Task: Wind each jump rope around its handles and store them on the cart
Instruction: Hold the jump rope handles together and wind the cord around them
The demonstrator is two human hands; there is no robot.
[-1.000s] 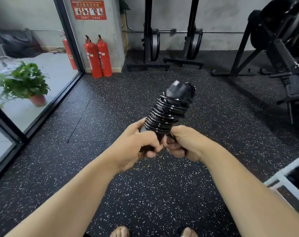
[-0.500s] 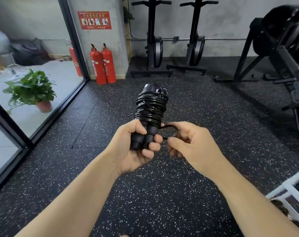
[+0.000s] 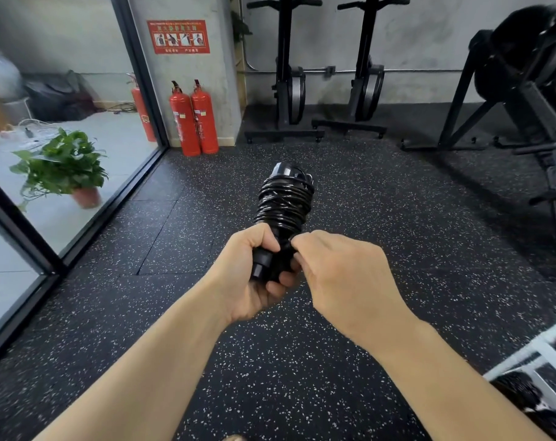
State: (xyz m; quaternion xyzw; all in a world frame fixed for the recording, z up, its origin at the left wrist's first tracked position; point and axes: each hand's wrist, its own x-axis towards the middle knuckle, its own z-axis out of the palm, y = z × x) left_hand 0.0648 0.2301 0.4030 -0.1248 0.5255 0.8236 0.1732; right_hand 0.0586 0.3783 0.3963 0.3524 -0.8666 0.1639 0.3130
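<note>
One coiled jump rope (image 3: 283, 202), pointing up and away, left hand (image 3: 245, 281) gripping, right hand (image 3: 343, 275) pinching

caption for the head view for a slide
The left hand grips the wound jump rope; right hand pinches at its lowest coils.

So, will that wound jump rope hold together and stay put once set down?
Probably fairly stiff as a bundle: the jump rope is coiled tightly round its handles, gripped by the left hand. The cord looks glossy, so coils may spring loose unless the end at the right hand is tucked. Roughly cylindrical, it could roll.
</note>
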